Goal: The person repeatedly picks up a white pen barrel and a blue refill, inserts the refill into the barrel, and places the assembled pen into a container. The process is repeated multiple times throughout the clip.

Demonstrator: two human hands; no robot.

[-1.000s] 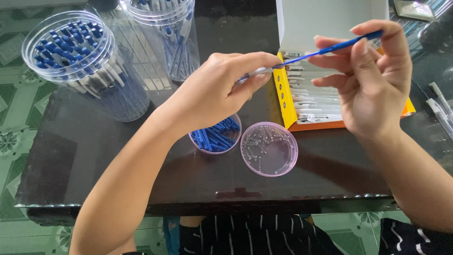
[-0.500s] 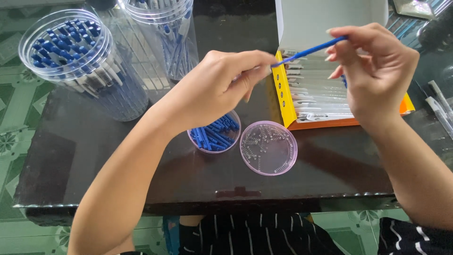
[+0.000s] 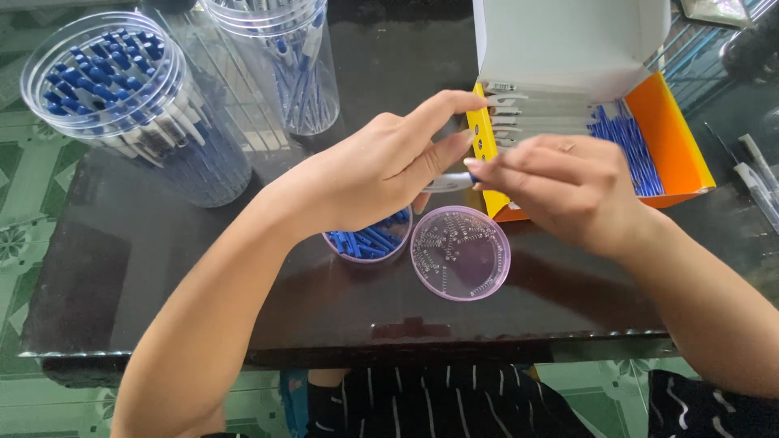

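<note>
My left hand [image 3: 377, 170] pinches a pale clear pen barrel [image 3: 445, 183] above the dark table. My right hand [image 3: 568, 191] meets it fingertip to fingertip, gripping a blue refill [image 3: 473, 177] of which only a short tip shows between the fingers. Just below the hands stand a small cup of blue pieces [image 3: 369, 240] and a round purple dish [image 3: 460, 252] holding tiny metal springs. Behind the hands lies an open orange and yellow box [image 3: 677, 146] with clear barrels and a bundle of blue refills [image 3: 621, 142].
Two tall clear jars of finished pens stand at the back left [image 3: 122, 97] and back centre [image 3: 288, 61]. Loose pen parts [image 3: 755, 174] lie at the right edge. The glass table's front edge [image 3: 324, 353] runs close to my body.
My right hand has come down and left to the left hand. The long blue refill, earlier held up in plain view, is now almost wholly hidden between the fingers and barrel.
</note>
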